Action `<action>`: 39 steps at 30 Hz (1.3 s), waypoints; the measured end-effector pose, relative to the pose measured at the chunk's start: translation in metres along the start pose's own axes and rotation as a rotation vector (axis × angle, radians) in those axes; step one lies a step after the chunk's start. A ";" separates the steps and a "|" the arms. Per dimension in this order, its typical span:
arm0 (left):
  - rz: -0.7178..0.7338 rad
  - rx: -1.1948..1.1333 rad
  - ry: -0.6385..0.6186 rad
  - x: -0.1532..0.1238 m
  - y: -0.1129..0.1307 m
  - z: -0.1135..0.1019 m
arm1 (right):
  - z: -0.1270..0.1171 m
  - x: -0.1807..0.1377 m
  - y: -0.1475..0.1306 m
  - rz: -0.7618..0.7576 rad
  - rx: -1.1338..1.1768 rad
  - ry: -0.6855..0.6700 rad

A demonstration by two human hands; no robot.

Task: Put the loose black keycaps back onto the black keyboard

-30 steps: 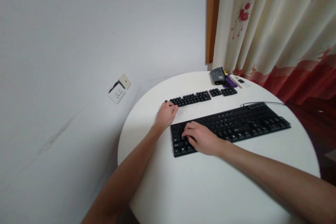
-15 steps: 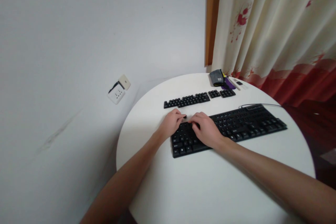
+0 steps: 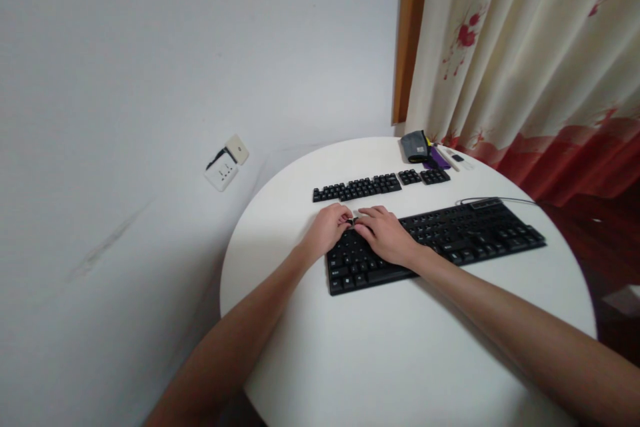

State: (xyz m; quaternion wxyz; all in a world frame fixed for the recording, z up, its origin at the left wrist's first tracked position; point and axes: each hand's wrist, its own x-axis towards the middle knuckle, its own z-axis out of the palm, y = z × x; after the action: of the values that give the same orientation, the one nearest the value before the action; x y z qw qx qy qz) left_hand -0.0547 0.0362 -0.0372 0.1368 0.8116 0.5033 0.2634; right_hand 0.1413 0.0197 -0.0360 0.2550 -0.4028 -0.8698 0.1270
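Both my hands meet over the upper left corner of a black keyboard (image 3: 385, 276), which lies at a slant on the white round table. A small black keycap (image 3: 351, 221) shows between the fingertips. My left hand (image 3: 327, 225) has its thumb and fingers pinched on it. From the other side, my right hand (image 3: 387, 233) reaches over the keys with thumb and index finger at the same keycap, its other fingers stretched forward. Bare switch spots show on much of the keyboard, while keycaps sit along its front row. My fingers partly hide the keycap.
Behind the keyboard, loose black keycaps (image 3: 357, 189) stand in rows, with smaller groups (image 3: 435, 176) to their right. A grey cloth pouch (image 3: 415, 147), a purple cloth (image 3: 439, 159) and a white stick (image 3: 449, 158) lie at the far edge. A cable (image 3: 510, 199) runs off the keyboard's back.
My right hand has moved up and left, bringing its fingertips to the keycap. My left hand still pinches the keycap, now nearer the right hand.
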 end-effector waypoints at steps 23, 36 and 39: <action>-0.039 -0.037 0.016 0.000 0.005 -0.004 | 0.004 0.003 0.009 -0.021 0.119 0.144; -0.091 -0.285 -0.235 -0.019 0.046 -0.039 | -0.029 -0.015 -0.003 0.107 0.309 0.238; -0.128 -0.333 -0.379 -0.022 0.047 -0.040 | -0.028 -0.016 -0.002 0.117 0.399 0.180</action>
State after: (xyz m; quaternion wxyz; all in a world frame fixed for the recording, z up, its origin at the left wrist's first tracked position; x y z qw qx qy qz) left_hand -0.0498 -0.0066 0.0119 0.3770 0.7792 0.4685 0.1766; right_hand 0.1635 0.0065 -0.0171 0.3983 -0.4038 -0.7764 0.2749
